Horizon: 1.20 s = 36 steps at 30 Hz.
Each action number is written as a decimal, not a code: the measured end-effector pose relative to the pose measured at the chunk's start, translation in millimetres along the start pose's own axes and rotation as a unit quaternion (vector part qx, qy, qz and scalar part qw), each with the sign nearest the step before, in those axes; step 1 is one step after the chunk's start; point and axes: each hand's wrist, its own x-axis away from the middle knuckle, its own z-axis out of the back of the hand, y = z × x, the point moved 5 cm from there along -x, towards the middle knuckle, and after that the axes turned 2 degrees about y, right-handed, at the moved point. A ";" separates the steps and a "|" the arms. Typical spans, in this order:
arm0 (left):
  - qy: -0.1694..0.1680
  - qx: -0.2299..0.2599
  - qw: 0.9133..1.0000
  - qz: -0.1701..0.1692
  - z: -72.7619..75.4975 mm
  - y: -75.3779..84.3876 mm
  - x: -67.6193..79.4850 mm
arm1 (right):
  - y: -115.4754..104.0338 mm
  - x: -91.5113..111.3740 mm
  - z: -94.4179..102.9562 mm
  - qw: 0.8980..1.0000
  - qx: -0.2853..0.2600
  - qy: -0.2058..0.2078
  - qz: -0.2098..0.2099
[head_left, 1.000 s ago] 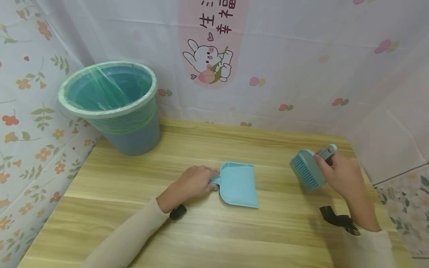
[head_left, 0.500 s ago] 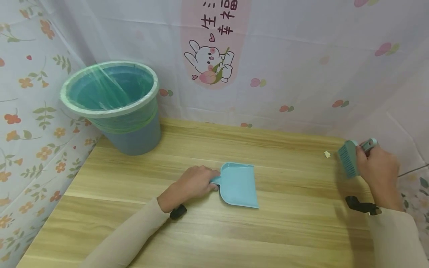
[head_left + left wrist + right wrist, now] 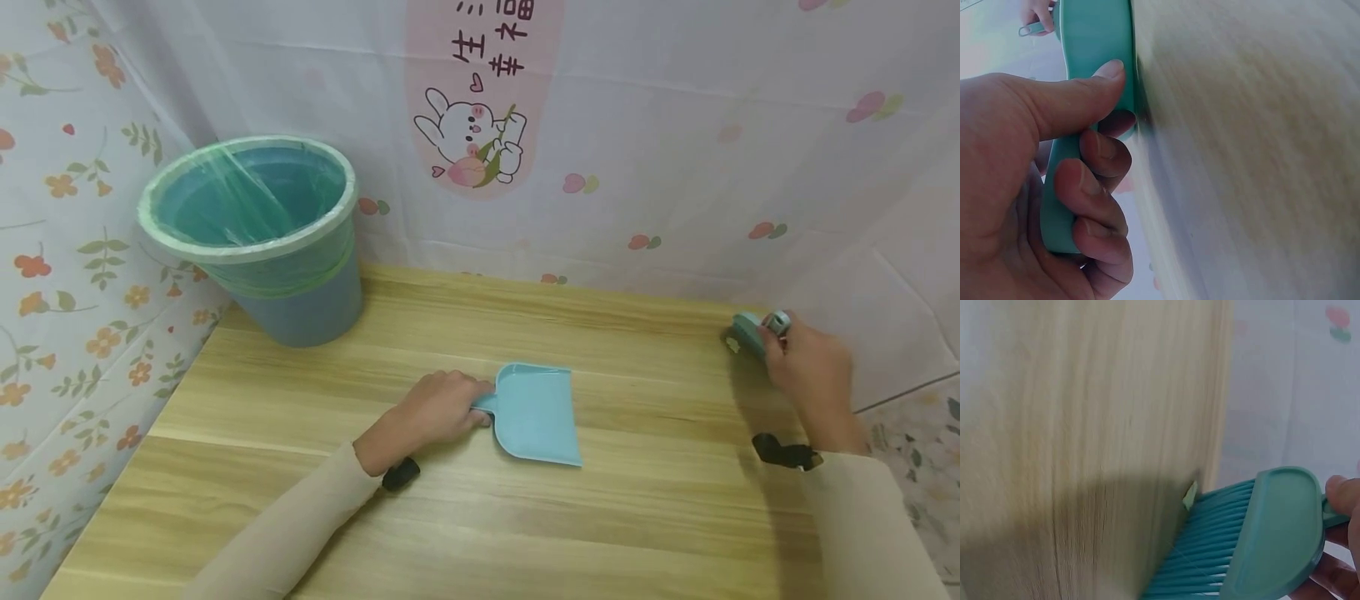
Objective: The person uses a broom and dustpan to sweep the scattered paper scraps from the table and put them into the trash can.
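My left hand [image 3: 438, 407] grips the handle of a light blue dustpan [image 3: 536, 412], which lies on the table with its wide edge facing right. In the left wrist view, the fingers are curled round the dustpan handle [image 3: 1060, 219]. Over at the table's far right corner, my right hand [image 3: 813, 371] holds a small blue-green hand brush [image 3: 748, 335] by its handle. The right wrist view shows the brush's bristles [image 3: 1210, 544] against the tabletop, their tips beside a small pale yellow scrap [image 3: 1190, 495]. The scrap [image 3: 732, 343] lies just left of the brush.
A blue bin [image 3: 300, 308] with a green liner stands at the back left of the wooden table [image 3: 525, 533]. A printed white cloth [image 3: 675, 150] hangs behind the table, and a floral cloth [image 3: 67, 333] at the left.
The brush in my right hand first swung right, past the scrap and uncovering it, then came back left and down beside it. My left hand and the dustpan have stayed in place.
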 end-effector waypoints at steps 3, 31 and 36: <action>0.000 0.000 1.000 -0.001 0.6 0.3 0.0 | -17.1 4.1 -1.0 0.999 -0.008 -0.004 0.031; 0.001 -0.002 1.000 -0.004 1.5 -0.7 0.1 | -182.6 61.1 0.5 0.969 -0.132 -0.007 0.207; 0.001 -0.002 1.000 -0.003 1.9 -0.2 0.2 | -208.2 67.0 -2.3 0.963 -0.160 0.003 0.217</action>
